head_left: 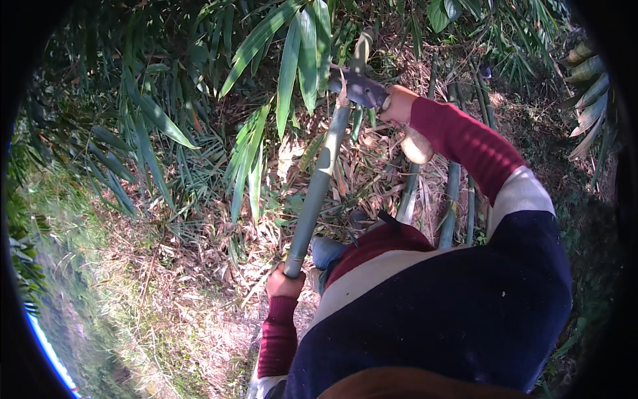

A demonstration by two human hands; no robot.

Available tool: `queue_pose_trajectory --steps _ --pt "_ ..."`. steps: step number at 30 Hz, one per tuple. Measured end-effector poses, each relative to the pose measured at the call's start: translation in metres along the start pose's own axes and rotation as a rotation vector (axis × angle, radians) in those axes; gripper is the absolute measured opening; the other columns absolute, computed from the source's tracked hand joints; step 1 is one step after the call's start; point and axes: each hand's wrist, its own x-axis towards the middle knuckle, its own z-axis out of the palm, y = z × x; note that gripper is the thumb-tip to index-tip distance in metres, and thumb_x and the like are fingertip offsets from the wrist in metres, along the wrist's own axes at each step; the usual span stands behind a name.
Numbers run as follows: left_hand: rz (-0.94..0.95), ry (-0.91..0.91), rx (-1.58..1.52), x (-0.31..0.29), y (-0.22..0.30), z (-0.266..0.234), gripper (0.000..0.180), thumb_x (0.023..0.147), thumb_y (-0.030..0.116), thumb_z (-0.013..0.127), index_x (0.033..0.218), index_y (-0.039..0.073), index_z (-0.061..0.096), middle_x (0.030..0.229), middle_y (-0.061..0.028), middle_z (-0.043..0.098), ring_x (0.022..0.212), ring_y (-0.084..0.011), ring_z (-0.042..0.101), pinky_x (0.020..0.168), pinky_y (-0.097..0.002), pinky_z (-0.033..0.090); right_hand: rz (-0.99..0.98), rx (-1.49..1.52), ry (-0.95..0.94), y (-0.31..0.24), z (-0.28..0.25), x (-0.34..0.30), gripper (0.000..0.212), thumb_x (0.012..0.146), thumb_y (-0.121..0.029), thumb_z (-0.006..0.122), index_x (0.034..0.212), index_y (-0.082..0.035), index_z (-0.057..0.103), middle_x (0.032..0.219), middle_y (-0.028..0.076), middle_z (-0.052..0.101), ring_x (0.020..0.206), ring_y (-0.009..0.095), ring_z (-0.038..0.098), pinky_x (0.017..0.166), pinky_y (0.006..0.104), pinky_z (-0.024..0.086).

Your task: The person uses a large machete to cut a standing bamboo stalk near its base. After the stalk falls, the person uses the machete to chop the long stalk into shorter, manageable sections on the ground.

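Observation:
My left hand [284, 282] is closed around the lower end of a green bamboo pole [318, 186], which slants up and away to the right. At the far end of the pole, pale splintered fibres stand up beside a dark, broad blade [359, 88], apparently a machete. My right hand [399, 106] is closed at the near end of this machete; its handle is mostly hidden in the fist. Past the blade, another length of bamboo [362, 52] shows. Below my right wrist is a pale rounded thing [417, 146] that I cannot make out.
Several bamboo stalks [450, 206] lie or stand right of the pole. Long green leaves [307, 60] hang over the far middle, with denser foliage at left. Dry leaf litter [199, 266] covers the ground. Overlapping sheaths [588, 86] stick in at the far right.

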Motion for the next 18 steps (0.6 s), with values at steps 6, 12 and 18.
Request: queue_pose_trajectory --steps 6,12,18 --pt "0.002 0.009 -0.01 0.005 0.01 -0.009 0.037 0.067 0.033 0.079 0.093 0.009 0.07 0.08 -0.021 0.071 0.075 -0.041 0.069 0.071 -0.0479 0.057 0.081 0.238 0.105 0.0 -0.043 0.01 0.017 0.076 -0.015 0.073 0.073 0.002 0.068 0.065 0.01 0.069 0.051 0.016 0.065 0.053 0.0324 0.055" --pt "0.035 -0.008 -0.064 -0.003 -0.005 -0.006 0.035 0.066 0.03 0.08 0.094 0.011 0.072 0.083 -0.0181 0.072 0.079 -0.0374 0.071 0.075 -0.0445 0.057 0.102 0.14 -0.098 0.0 -0.032 -0.02 0.032 0.073 -0.017 0.075 0.096 0.005 0.07 0.067 0.009 0.069 0.052 0.012 0.064 0.058 0.0273 0.055" --pt "0.085 -0.08 -0.26 0.013 -0.02 -0.011 0.038 0.067 0.025 0.079 0.1 0.008 0.073 0.082 -0.0152 0.073 0.076 -0.029 0.072 0.076 -0.0392 0.057 -0.016 0.679 -0.024 0.001 0.041 -0.024 0.018 0.078 -0.013 0.076 0.082 0.003 0.067 0.07 0.01 0.066 0.055 0.018 0.064 0.055 0.0326 0.053"
